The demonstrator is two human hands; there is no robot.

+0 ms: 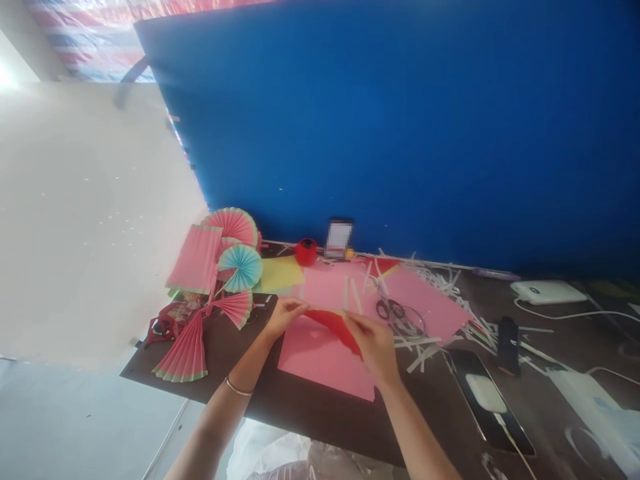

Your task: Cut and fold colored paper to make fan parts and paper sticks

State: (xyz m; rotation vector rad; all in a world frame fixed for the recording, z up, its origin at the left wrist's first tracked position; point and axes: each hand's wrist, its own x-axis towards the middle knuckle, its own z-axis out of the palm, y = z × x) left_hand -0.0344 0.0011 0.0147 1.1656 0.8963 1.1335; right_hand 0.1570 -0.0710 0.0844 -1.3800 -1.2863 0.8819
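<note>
Between my two hands a piece of red paper (333, 321) is stretched, with a thin yellowish edge along its top. My left hand (286, 315) pinches its left end, and my right hand (373, 343) grips the right end with thumb and fingers. Under it lies a sheet of pink paper (320, 367) on the dark table. Scissors (390, 309) with dark handles rest just beyond my right hand, on more pink paper (430, 300) and among white paper strips (425, 350).
Pleated pink fans (187, 353) and a blue fan (241, 268) stand at the left. Behind are yellow paper (280, 273), a red tape roll (306, 252) and a blue board (390, 133). A phone (485, 400), a black object (509, 345) and a white device (547, 292) with cables lie right.
</note>
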